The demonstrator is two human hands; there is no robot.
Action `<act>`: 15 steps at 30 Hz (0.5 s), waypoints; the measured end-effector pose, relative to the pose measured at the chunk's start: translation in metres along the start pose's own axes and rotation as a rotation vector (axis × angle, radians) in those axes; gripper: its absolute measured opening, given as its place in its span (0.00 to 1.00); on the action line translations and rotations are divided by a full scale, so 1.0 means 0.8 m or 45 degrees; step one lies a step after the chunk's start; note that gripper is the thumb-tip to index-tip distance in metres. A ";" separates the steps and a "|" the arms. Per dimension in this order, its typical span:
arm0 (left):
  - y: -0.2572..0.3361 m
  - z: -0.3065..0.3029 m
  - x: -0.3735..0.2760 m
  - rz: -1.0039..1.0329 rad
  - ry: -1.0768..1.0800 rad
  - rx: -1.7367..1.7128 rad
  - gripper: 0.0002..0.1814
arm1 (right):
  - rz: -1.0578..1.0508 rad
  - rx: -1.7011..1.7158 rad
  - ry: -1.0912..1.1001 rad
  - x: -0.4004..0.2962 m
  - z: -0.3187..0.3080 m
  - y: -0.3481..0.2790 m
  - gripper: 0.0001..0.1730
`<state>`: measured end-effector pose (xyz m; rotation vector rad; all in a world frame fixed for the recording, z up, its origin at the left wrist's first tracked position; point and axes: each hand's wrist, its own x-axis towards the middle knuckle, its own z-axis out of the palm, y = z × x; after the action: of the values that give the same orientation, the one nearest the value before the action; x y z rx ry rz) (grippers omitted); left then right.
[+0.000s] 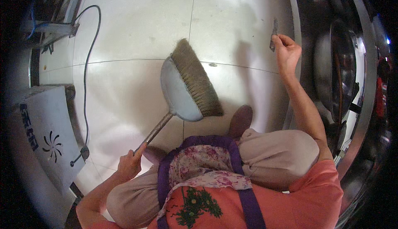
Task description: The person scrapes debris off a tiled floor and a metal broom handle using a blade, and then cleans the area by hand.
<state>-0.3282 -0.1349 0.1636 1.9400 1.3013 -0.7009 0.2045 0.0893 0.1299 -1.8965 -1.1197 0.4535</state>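
Note:
My left hand (pixel 130 164) grips the handle (pixel 158 129) of a broom, low and close to my left knee. The broom's grey plastic head (pixel 178 90) and its brown bristles (pixel 199 81) are turned up and away from me, over the tiled floor. Out to the right, my right hand (pixel 288 51) pinches a small, dark, flat strip (pixel 274 36) between thumb and fingers. What the strip is made of I cannot tell. A small light-coloured scrap (pixel 213 64) lies on the floor beyond the bristles.
A metal box (pixel 56 135) with a pinwheel-shaped vent stands at the left. A black cable (pixel 86 73) runs across the floor there, near a metal frame (pixel 59 28). Along the right is a shelf unit (pixel 368 73) holding a large dark pan (pixel 334 70). My shoe (pixel 241 120) rests on the tiles.

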 end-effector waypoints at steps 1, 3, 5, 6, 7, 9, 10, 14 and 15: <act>-0.002 0.002 0.013 0.041 0.072 0.030 0.37 | -0.016 0.012 0.006 0.001 -0.001 0.002 0.12; -0.001 0.000 0.069 0.036 0.159 0.137 0.41 | -0.012 0.044 0.006 -0.002 0.000 0.005 0.12; 0.024 -0.057 0.149 0.161 0.377 -0.047 0.41 | 0.017 0.088 0.010 -0.004 -0.001 0.004 0.12; 0.038 -0.083 0.195 0.165 0.461 -0.085 0.38 | -0.014 0.045 0.019 -0.003 0.001 0.009 0.12; 0.048 -0.104 0.226 0.162 0.552 -0.122 0.35 | -0.008 0.012 -0.014 -0.004 0.003 0.006 0.12; 0.065 -0.150 0.239 0.051 0.540 -0.290 0.34 | -0.030 -0.043 -0.073 -0.005 0.008 -0.012 0.12; 0.070 -0.173 0.249 0.016 0.549 -0.381 0.34 | -0.024 -0.016 -0.038 -0.009 0.010 -0.024 0.10; 0.038 -0.129 0.178 0.203 0.564 -0.268 0.32 | 0.084 -0.054 0.089 -0.006 -0.013 -0.014 0.11; 0.035 -0.113 0.152 0.225 0.498 -0.228 0.33 | 0.074 -0.056 0.113 0.000 -0.020 0.001 0.11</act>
<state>-0.2541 -0.0025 0.1351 2.0743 1.3427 -0.1131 0.2159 0.0809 0.1383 -1.9724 -1.0265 0.3759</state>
